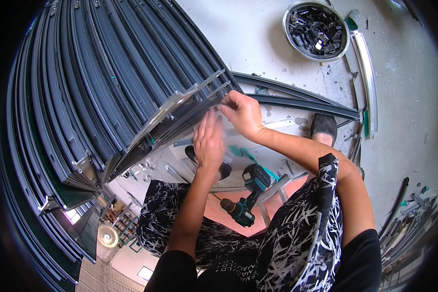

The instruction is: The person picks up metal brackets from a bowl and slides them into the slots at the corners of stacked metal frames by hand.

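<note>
Dark grey metal profiles [117, 73] lie stacked; at the stack's near right corner the two hands nearly meet, right hand [243, 114] bent-fingered, left hand [210, 143] straight-fingered and blurred. Whether either grips anything cannot be told. Right of the stack sits a bowl [321, 59]; below-right, a drill [238, 210].

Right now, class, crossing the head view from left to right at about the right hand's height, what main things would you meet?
Stack of dark metal profiles, left hand, right hand, dark shoe, silvery metal strip.
</note>
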Demonstrator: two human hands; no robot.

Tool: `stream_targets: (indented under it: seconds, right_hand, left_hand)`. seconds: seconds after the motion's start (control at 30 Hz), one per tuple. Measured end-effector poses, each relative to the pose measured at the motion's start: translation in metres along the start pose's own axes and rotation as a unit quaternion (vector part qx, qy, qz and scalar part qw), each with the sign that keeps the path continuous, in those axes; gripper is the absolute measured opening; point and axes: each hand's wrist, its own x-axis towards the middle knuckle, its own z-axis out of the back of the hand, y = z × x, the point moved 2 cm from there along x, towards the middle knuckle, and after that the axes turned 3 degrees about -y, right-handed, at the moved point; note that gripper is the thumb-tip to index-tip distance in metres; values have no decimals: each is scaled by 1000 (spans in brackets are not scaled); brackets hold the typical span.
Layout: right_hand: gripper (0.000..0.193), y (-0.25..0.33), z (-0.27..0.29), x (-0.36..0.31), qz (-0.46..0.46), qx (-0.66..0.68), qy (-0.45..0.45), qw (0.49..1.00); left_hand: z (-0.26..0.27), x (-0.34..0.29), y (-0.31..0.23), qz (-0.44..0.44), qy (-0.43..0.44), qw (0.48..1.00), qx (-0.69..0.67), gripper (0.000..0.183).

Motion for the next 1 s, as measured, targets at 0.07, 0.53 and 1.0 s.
stream_targets:
  seconds: [0.07,0.53,1.0]
  right_hand:
    - [15,-4,2,-1,-60,59,-7,996]
    - [10,-2,11,2,-188,169,-4,967]
    - [12,-3,42,21,-107,77,16,991]
  left_hand:
    - [-4,2,-3,-4,-2,1000,-7,44]
    - [-13,6,-14,16,-2,1000,-16,45]
    - [-12,36,-36,12,-35,999,-23,42]
